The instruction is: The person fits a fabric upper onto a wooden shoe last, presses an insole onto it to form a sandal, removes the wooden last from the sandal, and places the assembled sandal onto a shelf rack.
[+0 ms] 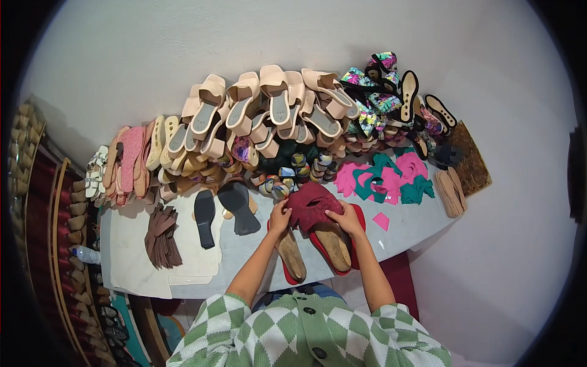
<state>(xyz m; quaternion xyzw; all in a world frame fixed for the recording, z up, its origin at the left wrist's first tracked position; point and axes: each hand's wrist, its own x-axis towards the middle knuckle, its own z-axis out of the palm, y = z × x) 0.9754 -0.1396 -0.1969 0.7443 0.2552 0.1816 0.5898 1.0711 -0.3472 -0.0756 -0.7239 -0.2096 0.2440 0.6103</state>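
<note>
A dark red fabric piece (313, 205) with slits is held up near the front middle of the table. My left hand (280, 216) grips its left edge with fingers closed. On its right side my right hand (348, 219) is closed on the same piece. Below it lie two wooden shoe forms with red edges, the left one (291, 257) between my forearms and the right one (334, 248) close under my right hand. The fabric hides the upper ends of both forms.
Behind stands a long pile of beige heeled sandals (278, 104). Pink and green cut pieces (385, 177) lie at right, beside stacked tan soles (450, 192). Brown strips (162, 238) and dark soles (204, 218) are at left. A bottle (86, 254) stands by the left edge.
</note>
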